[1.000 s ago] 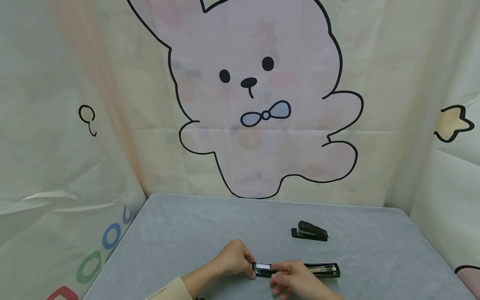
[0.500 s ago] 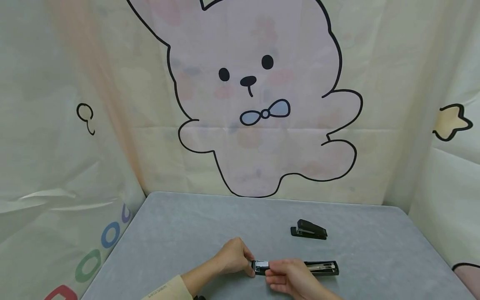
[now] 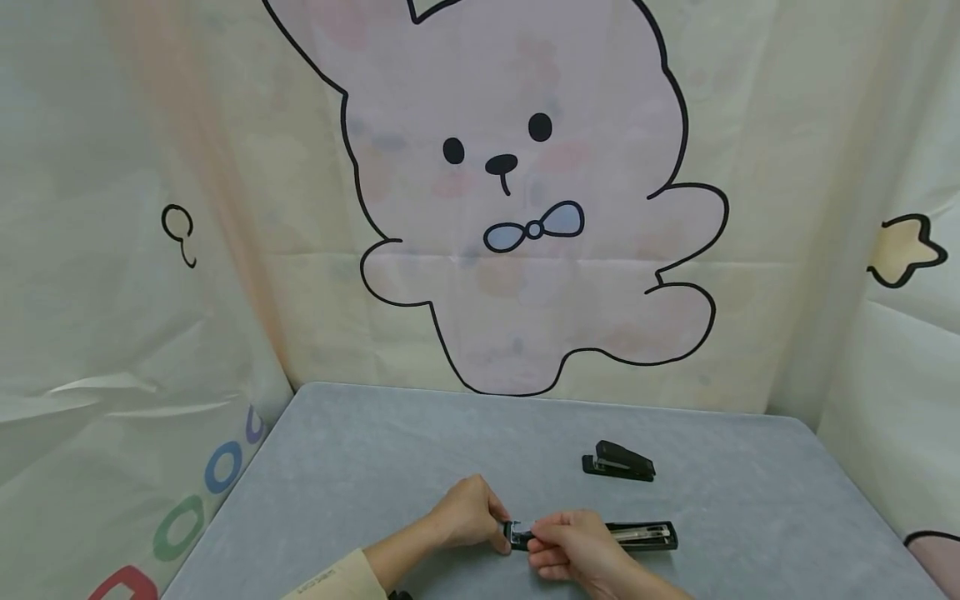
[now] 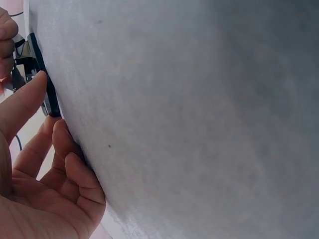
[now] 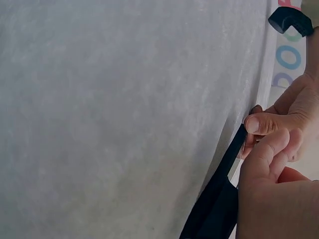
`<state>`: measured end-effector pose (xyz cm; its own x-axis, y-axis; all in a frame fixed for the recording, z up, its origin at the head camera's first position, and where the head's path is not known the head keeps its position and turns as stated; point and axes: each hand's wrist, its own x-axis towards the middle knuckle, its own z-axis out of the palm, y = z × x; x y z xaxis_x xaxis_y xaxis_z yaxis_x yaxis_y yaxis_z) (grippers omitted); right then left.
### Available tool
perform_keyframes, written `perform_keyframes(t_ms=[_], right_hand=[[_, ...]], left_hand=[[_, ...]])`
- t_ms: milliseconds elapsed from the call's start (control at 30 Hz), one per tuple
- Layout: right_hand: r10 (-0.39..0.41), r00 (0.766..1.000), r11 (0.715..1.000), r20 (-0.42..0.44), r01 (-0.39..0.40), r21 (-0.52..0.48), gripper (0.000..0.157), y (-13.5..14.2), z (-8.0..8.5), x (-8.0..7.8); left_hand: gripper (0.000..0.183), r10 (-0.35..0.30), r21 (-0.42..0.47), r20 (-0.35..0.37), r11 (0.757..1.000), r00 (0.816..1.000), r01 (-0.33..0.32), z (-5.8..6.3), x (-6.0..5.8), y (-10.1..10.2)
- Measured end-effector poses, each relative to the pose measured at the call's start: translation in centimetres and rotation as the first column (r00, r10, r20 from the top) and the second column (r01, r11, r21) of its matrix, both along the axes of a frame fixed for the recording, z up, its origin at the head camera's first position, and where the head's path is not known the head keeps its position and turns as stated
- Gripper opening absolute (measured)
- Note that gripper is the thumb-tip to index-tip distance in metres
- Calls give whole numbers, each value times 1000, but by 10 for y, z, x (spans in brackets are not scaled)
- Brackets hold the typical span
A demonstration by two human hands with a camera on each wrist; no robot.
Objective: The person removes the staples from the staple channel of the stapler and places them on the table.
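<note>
A long black stapler (image 3: 651,536), opened out flat, lies across the front of the table, with a silver metal strip along its right part. My left hand (image 3: 468,514) pinches its left end between thumb and fingers; the left wrist view shows the thumb (image 4: 31,97) on the black base. Over the stapler's middle, my right hand (image 3: 576,546) has its fingers curled, thumb and forefinger pinching at the part beside a small shiny piece (image 3: 519,527). The exact part between those fingertips is hidden. In the right wrist view the black body (image 5: 212,211) runs beneath this hand.
A smaller black stapler (image 3: 618,462) stands farther back, right of centre, on the grey-blue cloth-covered table (image 3: 390,450). Behind the table hangs a curtain (image 3: 517,317) with a cartoon animal, and more curtain closes off both sides.
My right hand has slid slightly left along the stapler, toward the left hand. The shiny piece between the hands looks tilted up now. My left hand keeps its place at the end.
</note>
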<state>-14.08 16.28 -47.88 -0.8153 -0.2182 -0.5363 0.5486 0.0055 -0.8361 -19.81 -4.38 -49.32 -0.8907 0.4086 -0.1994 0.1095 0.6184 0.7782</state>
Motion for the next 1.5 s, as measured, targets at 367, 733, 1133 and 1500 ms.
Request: perform_keyframes(t_ms=[367,733,1133,1500], right_hand=[[-14,1000,997,-23,15,71,13,-2,-3,-3],[-30,999,992,-11,32,124,15,-5,-3,-4],[-4,998,989,-58,13,148,22,13,18,0],[23,994,993,-107,-10,118,20,57,46,8]], left_hand=[[26,-6,3,-16,1000,1000,6,-1,2,-1],[25,-8,9,0,1000,1000,8,1,1,-1],[25,-13,-1,-8,1000,1000,13,0,1,2],[25,-14,-13,-5,1000,1000,14,2,1,2]])
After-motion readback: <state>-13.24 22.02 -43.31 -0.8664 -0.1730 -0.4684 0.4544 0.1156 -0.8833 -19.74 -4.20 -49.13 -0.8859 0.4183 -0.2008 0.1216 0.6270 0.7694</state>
